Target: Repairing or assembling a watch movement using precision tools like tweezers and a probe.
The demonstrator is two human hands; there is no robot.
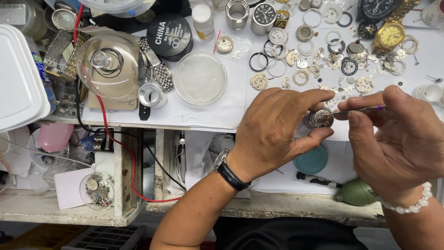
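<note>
Single head view; looks steeply down; close over workbench [208, 115].

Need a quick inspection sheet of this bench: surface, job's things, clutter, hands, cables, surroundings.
Surface: white paper sheet over the bench.
Job's things: round watch movement; thin purple-ended tool touching it.
Clutter: loose gears and rings, gold watch, clear dish, green blower.
Hands: left hand pinches the movement; right hand holds the tool.
Cables: red cable, black cable.
Surroundings: white tray, lower shelf.
</note>
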